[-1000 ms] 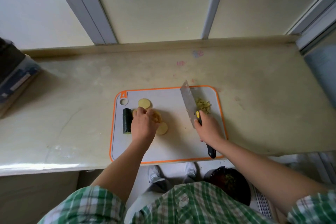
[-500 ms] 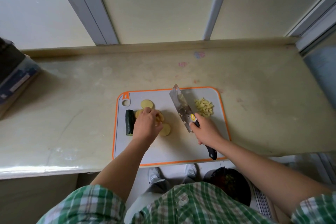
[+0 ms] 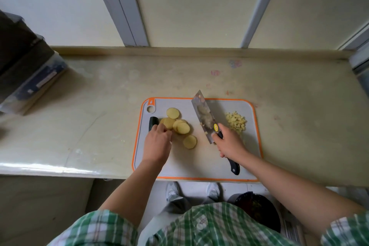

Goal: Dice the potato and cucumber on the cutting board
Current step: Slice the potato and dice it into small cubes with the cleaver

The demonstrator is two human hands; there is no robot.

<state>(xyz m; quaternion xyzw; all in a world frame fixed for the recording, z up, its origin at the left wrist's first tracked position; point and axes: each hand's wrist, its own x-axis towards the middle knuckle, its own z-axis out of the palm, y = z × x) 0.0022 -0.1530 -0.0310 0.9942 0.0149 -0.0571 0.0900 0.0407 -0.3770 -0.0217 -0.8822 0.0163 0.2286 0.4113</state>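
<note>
Potato slices [image 3: 180, 127] sit left-middle on the cutting board [image 3: 219, 166], with the cucumber [image 3: 153, 123] just beside them. The left hand [image 3: 157, 142] curls at the slices, can't tell if it's gripping. The right hand [image 3: 229, 144] is wrapped round the knife [image 3: 203, 118]. I'd stack a few flat, tuck fingertips, then cut strips and go crosswise.

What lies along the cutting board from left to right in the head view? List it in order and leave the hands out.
cucumber → potato slices → knife → diced potato
</note>
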